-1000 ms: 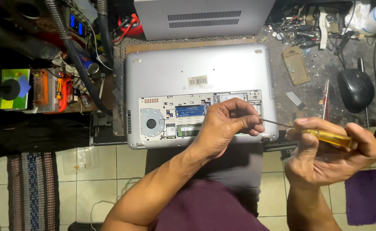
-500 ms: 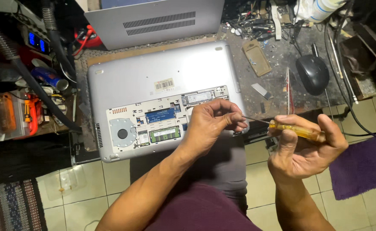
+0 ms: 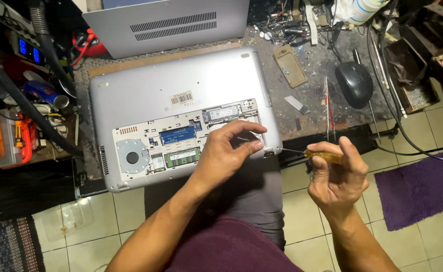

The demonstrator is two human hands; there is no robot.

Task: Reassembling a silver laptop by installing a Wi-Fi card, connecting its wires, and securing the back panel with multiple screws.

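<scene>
The silver laptop (image 3: pixel 181 95) is lying upside down on the cluttered workbench (image 3: pixel 317 75) with its service bay open, and the left hand (image 3: pixel 226 156) is curling its fingers against the bay's right corner, steadying the case. The right hand (image 3: pixel 339 179) is gripping the amber-handled screwdriver (image 3: pixel 322 156) with closed fingers, its thin shaft reaching the laptop's right edge beside the left thumb. This looks like working a corner screw or seam; the tip needs holding seated while the handle turns.

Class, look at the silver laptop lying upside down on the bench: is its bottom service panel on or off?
Off. The silver laptop shows an open bay with the round fan and green memory boards bare.
</scene>
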